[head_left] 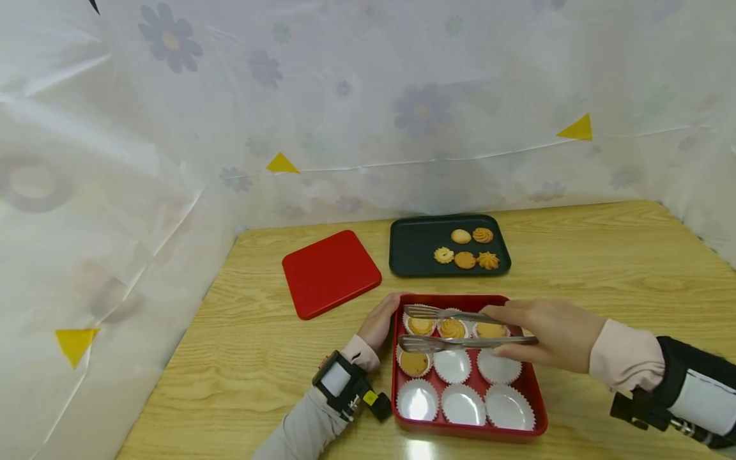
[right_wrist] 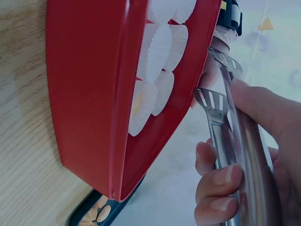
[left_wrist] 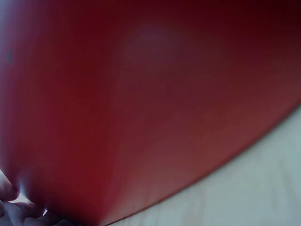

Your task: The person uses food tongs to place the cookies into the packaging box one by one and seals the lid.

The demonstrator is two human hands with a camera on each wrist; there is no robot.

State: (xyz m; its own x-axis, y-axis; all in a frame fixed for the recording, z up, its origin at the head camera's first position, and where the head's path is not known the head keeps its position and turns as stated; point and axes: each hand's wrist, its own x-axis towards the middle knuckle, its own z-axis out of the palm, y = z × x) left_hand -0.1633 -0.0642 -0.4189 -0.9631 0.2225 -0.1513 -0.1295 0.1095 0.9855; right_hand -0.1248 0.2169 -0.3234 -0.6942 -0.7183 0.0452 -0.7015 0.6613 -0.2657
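Note:
A red box (head_left: pixel 402 409) holds rows of white paper cups (head_left: pixel 451 365). Cookies fill the back-row cups and the left cup of the middle row; the other cups hold none. My right hand (head_left: pixel 552 333) grips metal tongs (head_left: pixel 477 342) above the box's back half, their slotted tips apart over the left side with nothing between them. In the right wrist view, thumb and fingers (right_wrist: pixel 218 183) press on opposite arms of the tongs. My left hand (head_left: pixel 381 322) rests along the box's left wall near the back corner, fingers extended to the rim.
Behind the box, a dark tray (head_left: pixel 420 246) carries several cookies (head_left: pixel 465 260) on its right half. The red lid (head_left: pixel 330 275) lies flat on the wooden table (head_left: pixel 241 332), left of the tray. A white flowered sheet (head_left: pixel 368 96) hangs along the table's far and left sides.

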